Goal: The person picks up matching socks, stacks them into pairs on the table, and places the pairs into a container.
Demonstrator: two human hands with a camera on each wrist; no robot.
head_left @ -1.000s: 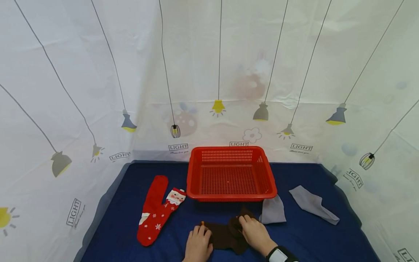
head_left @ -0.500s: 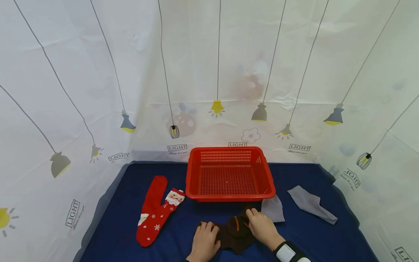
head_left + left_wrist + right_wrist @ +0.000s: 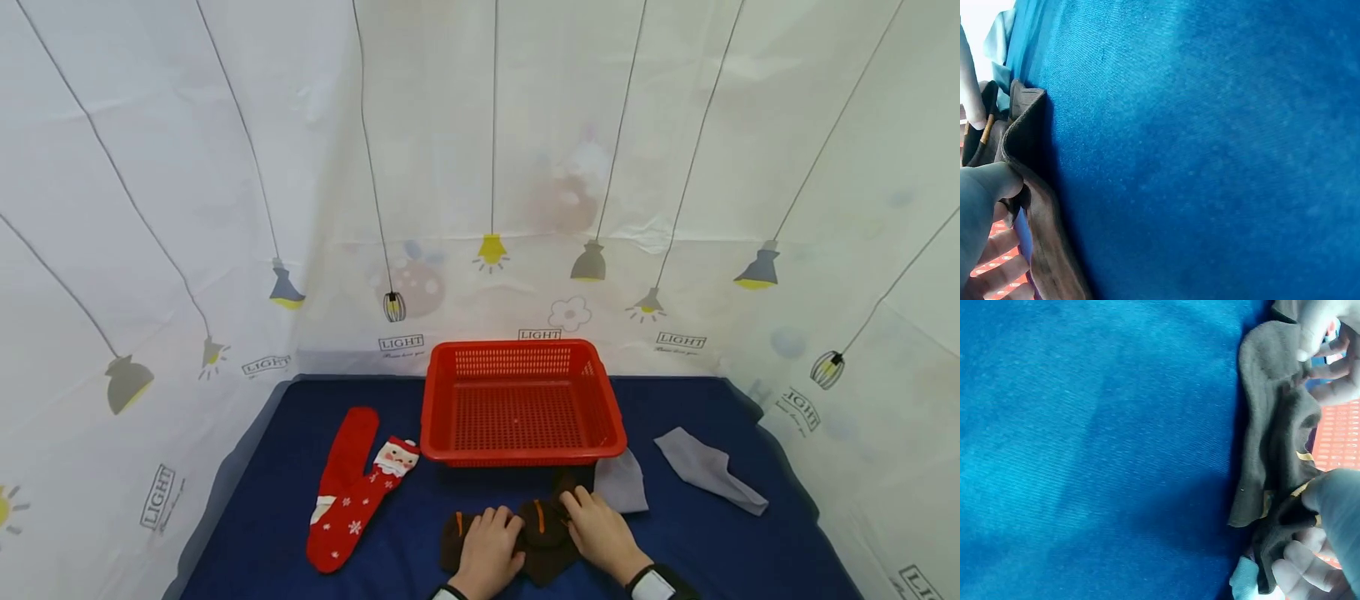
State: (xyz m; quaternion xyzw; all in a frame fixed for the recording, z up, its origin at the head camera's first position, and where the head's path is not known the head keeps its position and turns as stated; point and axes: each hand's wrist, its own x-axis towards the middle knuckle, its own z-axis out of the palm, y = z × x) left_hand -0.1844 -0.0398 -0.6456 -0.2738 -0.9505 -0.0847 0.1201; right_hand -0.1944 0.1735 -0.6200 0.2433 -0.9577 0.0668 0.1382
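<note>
Brown socks [image 3: 543, 560] with orange stripes lie bunched in front of the red basket, one overlapping the other. My left hand [image 3: 491, 550] pinches the brown fabric near its middle, thumb [image 3: 1004, 180] on the near side in the left wrist view. A brown end [image 3: 452, 550] with an orange stripe sticks out left of that hand. To the right, my right hand [image 3: 602, 533] grips the folded cuff part [image 3: 1291, 512], its thumb beside an orange stripe in the right wrist view. The fingertips of both hands are partly hidden by fabric.
A red plastic basket [image 3: 522, 457] stands behind the hands. Red Santa socks [image 3: 352, 521] lie at the left. One grey sock [image 3: 621, 483] lies partly under the basket's right corner, and another [image 3: 708, 471] farther right. Printed white sheeting [image 3: 480, 167] encloses the blue cloth [image 3: 247, 542].
My left hand has slid right along the brown sock, uncovering its left end. The right hand has shifted slightly right, and an orange stripe on the folded part has come into view.
</note>
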